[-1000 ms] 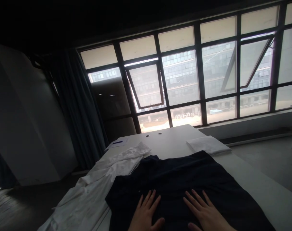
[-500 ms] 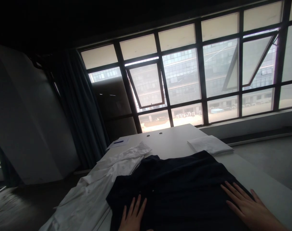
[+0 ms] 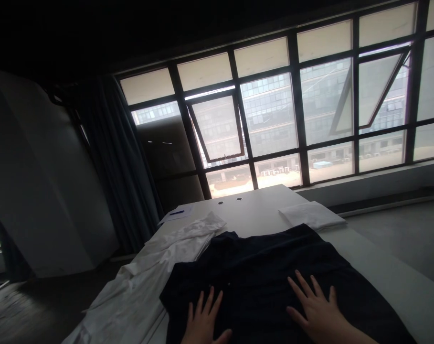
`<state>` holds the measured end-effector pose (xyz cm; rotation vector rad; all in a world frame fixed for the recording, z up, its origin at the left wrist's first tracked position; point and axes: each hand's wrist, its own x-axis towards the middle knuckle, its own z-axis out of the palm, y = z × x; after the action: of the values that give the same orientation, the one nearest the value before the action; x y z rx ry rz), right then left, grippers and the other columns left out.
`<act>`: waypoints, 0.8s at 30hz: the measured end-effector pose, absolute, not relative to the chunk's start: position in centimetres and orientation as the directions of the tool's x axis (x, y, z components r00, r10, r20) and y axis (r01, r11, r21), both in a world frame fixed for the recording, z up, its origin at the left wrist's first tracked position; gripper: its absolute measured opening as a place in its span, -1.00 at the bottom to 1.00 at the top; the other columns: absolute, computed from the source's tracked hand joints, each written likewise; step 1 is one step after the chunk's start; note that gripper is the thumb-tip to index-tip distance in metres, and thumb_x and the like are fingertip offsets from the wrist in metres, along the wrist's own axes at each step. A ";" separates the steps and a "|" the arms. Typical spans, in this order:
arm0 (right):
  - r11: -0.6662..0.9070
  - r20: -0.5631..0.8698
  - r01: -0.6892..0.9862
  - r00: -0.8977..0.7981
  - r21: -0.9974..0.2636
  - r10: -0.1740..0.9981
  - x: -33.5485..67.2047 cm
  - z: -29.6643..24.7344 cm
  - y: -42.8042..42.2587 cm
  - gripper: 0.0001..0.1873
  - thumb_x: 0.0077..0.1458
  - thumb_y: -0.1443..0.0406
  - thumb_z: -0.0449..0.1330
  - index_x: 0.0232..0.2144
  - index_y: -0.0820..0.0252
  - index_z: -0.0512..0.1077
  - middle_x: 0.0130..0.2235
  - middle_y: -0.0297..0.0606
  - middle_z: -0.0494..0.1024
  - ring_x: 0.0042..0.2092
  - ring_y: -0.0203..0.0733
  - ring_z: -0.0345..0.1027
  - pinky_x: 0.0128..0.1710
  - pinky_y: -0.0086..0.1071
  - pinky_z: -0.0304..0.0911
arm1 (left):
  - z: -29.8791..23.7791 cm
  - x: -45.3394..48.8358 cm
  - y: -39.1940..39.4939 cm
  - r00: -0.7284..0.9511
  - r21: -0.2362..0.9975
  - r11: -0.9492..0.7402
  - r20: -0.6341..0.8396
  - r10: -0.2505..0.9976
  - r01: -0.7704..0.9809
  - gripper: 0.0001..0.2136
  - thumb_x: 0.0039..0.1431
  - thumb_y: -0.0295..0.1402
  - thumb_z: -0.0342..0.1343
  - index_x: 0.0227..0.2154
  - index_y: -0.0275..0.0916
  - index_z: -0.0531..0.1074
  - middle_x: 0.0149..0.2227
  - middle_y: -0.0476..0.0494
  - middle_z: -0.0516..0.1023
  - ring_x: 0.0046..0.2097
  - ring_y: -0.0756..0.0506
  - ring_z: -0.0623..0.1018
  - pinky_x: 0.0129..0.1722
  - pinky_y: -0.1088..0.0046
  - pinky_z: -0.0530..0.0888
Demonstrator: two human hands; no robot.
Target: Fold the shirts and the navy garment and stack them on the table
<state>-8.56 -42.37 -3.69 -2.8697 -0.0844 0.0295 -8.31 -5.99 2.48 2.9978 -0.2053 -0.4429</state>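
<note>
White table (image 3: 259,205), dark cloth (image 3: 259,267), left hand (image 3: 204,320), right hand (image 3: 319,310), splayed flat

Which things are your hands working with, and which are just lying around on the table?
Being used:
left hand, right hand, dark cloth under them

Just lying about:
rumpled white cloth, folded white cloth, paper, blue pen

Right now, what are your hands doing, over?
Left hand and right hand flat on the dark cloth, fingers spread. White cloth lying alongside, on the left.
</note>
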 end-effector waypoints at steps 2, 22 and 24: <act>-0.965 0.013 0.027 1.000 -0.261 0.024 -7.6 -4.5 -42.1 -0.16 0.20 -0.30 -0.07 0.40 -0.18 0.09 0.47 -0.26 -0.07 0.44 0.51 -0.37 0.24 0.62 -0.50 | 2.2 -8.0 -5.9 0.946 0.131 -0.984 -0.285 -0.153 -0.119 -0.11 0.11 0.14 0.10 0.44 0.00 -0.08 0.50 -0.05 -0.29 0.48 -0.47 -0.26 0.35 -0.31 -0.26; -0.916 0.378 0.361 0.883 -0.173 0.276 -7.6 -2.3 -41.8 -0.63 0.27 0.19 0.09 0.06 0.05 0.51 0.24 -0.09 0.44 0.32 0.29 0.13 0.29 0.31 -0.11 | 0.1 -7.9 -5.9 0.985 0.011 -1.000 -0.170 0.020 0.023 -0.14 0.21 0.35 -0.27 0.45 0.01 -0.17 0.50 -0.12 -0.34 0.48 -0.40 -0.28 0.34 -0.33 -0.25; -0.854 0.368 0.470 0.852 -0.221 0.374 -8.6 -1.1 -38.6 -0.81 0.21 0.29 0.13 -0.20 0.12 0.53 -0.04 -0.12 0.58 0.06 0.08 0.40 0.16 0.01 0.19 | 0.0 -8.0 -6.4 0.989 -0.011 -0.999 -0.144 0.038 0.037 -0.16 0.24 0.32 -0.29 0.45 -0.01 -0.18 0.50 -0.14 -0.34 0.48 -0.43 -0.28 0.32 -0.38 -0.26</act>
<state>-8.64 -38.63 -1.12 -2.7240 -0.6373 -0.4521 -7.97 -6.36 -0.01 3.1414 0.0590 -0.2278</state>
